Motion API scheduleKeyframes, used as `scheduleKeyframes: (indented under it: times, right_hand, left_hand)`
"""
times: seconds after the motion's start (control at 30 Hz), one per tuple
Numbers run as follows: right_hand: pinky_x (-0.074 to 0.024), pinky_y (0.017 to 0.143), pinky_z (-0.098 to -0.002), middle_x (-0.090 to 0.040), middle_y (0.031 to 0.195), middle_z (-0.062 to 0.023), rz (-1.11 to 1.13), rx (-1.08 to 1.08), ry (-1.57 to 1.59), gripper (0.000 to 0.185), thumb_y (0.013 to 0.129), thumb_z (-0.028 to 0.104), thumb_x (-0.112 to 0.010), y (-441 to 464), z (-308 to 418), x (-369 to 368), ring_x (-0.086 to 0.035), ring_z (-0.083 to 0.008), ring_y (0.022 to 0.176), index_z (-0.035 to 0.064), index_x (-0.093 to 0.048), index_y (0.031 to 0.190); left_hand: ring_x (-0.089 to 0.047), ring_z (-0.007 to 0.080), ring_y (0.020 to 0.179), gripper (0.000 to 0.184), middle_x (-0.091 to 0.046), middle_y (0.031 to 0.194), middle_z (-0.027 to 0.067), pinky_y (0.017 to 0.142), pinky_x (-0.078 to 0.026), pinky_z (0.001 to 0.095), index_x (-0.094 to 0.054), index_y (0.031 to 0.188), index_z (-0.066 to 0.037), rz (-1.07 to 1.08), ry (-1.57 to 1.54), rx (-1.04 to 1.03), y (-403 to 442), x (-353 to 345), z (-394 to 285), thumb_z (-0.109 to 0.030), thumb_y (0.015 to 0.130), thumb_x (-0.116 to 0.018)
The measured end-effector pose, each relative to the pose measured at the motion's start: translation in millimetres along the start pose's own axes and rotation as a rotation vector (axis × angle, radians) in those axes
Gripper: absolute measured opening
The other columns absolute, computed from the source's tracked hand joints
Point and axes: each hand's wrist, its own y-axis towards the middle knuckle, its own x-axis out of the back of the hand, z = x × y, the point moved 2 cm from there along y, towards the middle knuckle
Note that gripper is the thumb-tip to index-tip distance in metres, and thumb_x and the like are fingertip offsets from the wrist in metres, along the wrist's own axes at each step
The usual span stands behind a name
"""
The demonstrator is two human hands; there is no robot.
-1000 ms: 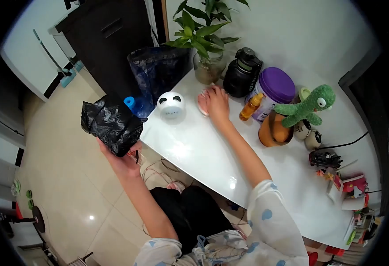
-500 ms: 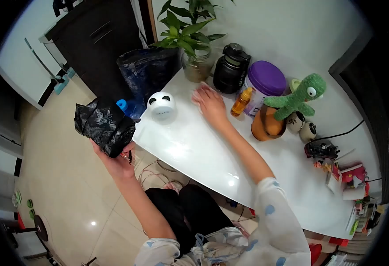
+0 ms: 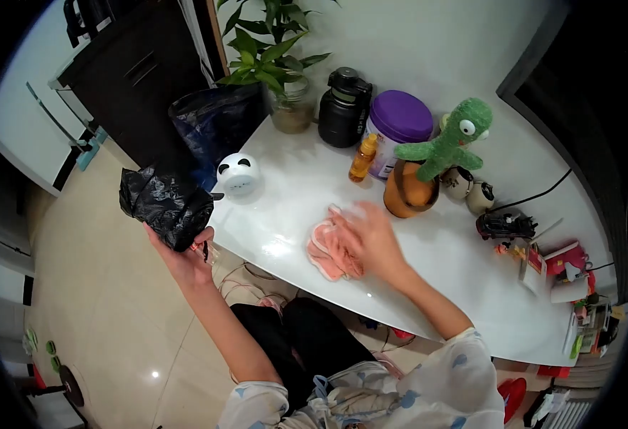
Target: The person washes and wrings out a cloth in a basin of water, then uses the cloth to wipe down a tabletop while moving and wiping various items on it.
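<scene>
My left hand [image 3: 187, 263] is closed around the underside of a crumpled black plastic bag [image 3: 167, 207], held out over the floor left of the table. Something small, clear and reddish shows by its fingers, too small to name. On the white table, my right hand [image 3: 373, 239] is on a crumpled pink cloth [image 3: 330, 252] with a pale edge, its fingers smeared by motion where they meet the cloth. A white panda-faced object [image 3: 238, 176] stands near the table's left corner, between my two hands.
Along the wall stand a plant in a glass jar [image 3: 291, 111], a black bottle [image 3: 342, 114], an amber bottle [image 3: 363, 159], a purple-lidded tub [image 3: 402, 118] and a green plush toy [image 3: 451, 143] in a brown pot [image 3: 402, 196]. Small items crowd the table's right end [image 3: 567, 275].
My right hand has drawn the pink cloth from beside the plant jar toward the table's front edge. My left hand still holds the black bag. The view has shifted slightly.
</scene>
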Motion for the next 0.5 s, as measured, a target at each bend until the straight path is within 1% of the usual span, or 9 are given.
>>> scheduleKeyframes:
  times: [0.03,0.1,0.17,0.2,0.27,0.3,0.33,0.43,0.5]
  right_hand:
    - [-0.0415,0.087,-0.0398,-0.045,0.122,-0.0167,-0.094,-0.114,0.03,0.048,0.077,0.018,-0.066,17.3,-6.4,13.6,-0.048,-0.0336,0.108,0.0056,-0.049,0.12]
    - [-0.0473,0.077,-0.0402,-0.044,0.119,-0.0181,-0.346,-0.16,-0.206,0.051,0.075,0.02,-0.068,54.0,-6.9,35.5,-0.054,-0.0352,0.096,0.0018,-0.046,0.118]
    - [-0.0506,0.069,-0.04,-0.044,0.111,-0.0195,-0.343,-0.255,-0.221,0.046,0.076,0.018,-0.068,83.1,-20.9,33.2,-0.056,-0.0352,0.089,-0.0011,-0.046,0.112]
    - [-0.0506,0.069,-0.04,-0.044,0.111,-0.0195,-0.342,-0.251,-0.218,0.046,0.076,0.018,-0.068,92.6,-27.2,29.9,-0.056,-0.0352,0.089,-0.0011,-0.046,0.112]
    - [-0.0519,0.064,-0.0402,-0.044,0.105,-0.02,-0.218,-0.262,-0.272,0.035,0.077,0.014,-0.066,106.9,-39.2,17.0,-0.058,-0.0357,0.085,-0.0016,-0.047,0.102]
    - [-0.0512,0.067,-0.0404,-0.045,0.099,-0.0187,-0.166,-0.341,-0.221,0.027,0.077,0.01,-0.063,112.3,-39.9,11.6,-0.057,-0.0355,0.086,-0.0019,-0.047,0.095]
    - [-0.0512,0.067,-0.0404,-0.045,0.099,-0.0187,-0.164,-0.335,-0.218,0.027,0.077,0.01,-0.063,115.2,-43.8,5.2,-0.057,-0.0355,0.086,-0.0019,-0.047,0.095]
    - [-0.047,0.073,-0.0423,-0.051,0.093,-0.0175,-0.206,-0.265,-0.339,0.026,0.075,0.009,-0.064,115.8,-48.6,-4.2,-0.055,-0.0346,0.088,-0.0014,-0.05,0.095]
    - [-0.0442,0.076,-0.0423,-0.053,0.086,-0.0163,-0.17,-0.195,-0.179,0.025,0.074,0.007,-0.064,118.1,-46.0,-4.2,-0.053,-0.0349,0.086,0.0,-0.051,0.094]
  left_hand:
    - [-0.046,0.0123,0.067,0.043,-0.055,0.093,0.0017,0.045,-0.031,0.0223,-0.051,0.106,-0.012,0.005,0.001,0.003,0.4,0.3,1.1,-0.05,0.087,-0.05]
    - [-0.046,0.0126,0.067,0.043,-0.055,0.093,0.0022,0.045,-0.032,0.0224,-0.051,0.106,-0.012,-0.003,-0.025,0.022,1.1,4.7,2.9,-0.05,0.087,-0.05]
    - [-0.047,0.0127,0.067,0.043,-0.055,0.093,0.0024,0.045,-0.032,0.0226,-0.051,0.106,-0.012,-0.007,-0.007,0.017,-3.0,2.4,4.2,-0.05,0.087,-0.05]
    - [-0.047,0.0129,0.067,0.043,-0.056,0.093,0.0026,0.045,-0.032,0.0228,-0.051,0.107,-0.012,-0.009,0.012,0.012,-5.0,0.6,3.9,-0.05,0.087,-0.05]
    - [-0.047,0.0131,0.067,0.043,-0.056,0.094,0.0027,0.045,-0.032,0.023,-0.051,0.107,-0.012,0.006,-0.024,0.029,-7.6,-1.4,3.6,-0.05,0.087,-0.049]
    - [-0.048,0.0133,0.068,0.043,-0.056,0.094,0.0027,0.045,-0.033,0.0233,-0.051,0.107,-0.011,0.02,-0.059,0.049,-7.8,-1.7,2.2,-0.05,0.087,-0.049]
    - [-0.048,0.0133,0.068,0.043,-0.056,0.094,0.0027,0.045,-0.033,0.0233,-0.051,0.107,-0.011,0.017,-0.059,0.042,-7.9,-0.5,0.6,-0.05,0.087,-0.049]
    - [-0.048,0.0132,0.068,0.043,-0.056,0.094,0.0027,0.045,-0.033,0.0236,-0.051,0.107,-0.011,-0.005,0.019,-0.009,-7.2,6.2,-2.0,-0.05,0.088,-0.049]
    - [-0.048,0.013,0.068,0.043,-0.056,0.094,0.0024,0.045,-0.033,0.024,-0.051,0.107,-0.011,0.042,-0.035,0.02,-3.7,9.0,-3.4,-0.05,0.088,-0.049]
